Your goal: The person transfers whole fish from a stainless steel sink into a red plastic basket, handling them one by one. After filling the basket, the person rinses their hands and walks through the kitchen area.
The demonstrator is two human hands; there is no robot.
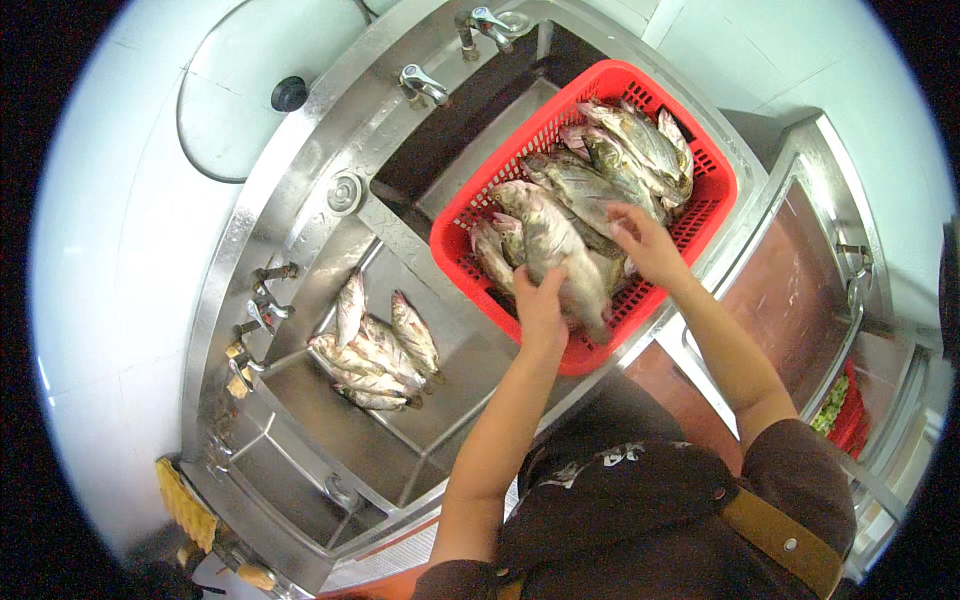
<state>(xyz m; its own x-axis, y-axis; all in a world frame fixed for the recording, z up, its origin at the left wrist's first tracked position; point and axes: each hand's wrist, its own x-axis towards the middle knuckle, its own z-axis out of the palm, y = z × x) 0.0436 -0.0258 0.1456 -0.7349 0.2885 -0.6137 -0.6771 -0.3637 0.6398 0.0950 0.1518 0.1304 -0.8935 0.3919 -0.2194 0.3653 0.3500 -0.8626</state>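
A red plastic basket (583,360) with slotted walls sits over one basin of the steel sink and holds several whole fish. My left hand (541,311) grips a large grey-silver fish (559,244) near its lower edge, at the basket's near-left side. The tail of this fish is slightly blurred and points towards me. My right hand (646,244) is over the basket's right half with its fingers bent and apart, holding nothing visible. Just beyond its fingertips lies another fish (581,187). More fish (634,146) are piled at the basket's far end.
Several smaller fish (382,349) lie in the middle basin (457,367). Taps (424,82) and more taps (266,307) line the sink's back ledge. A third basin (289,480) is at lower left, beside a yellow cloth (186,506). A steel-framed counter (787,277) stands at right.
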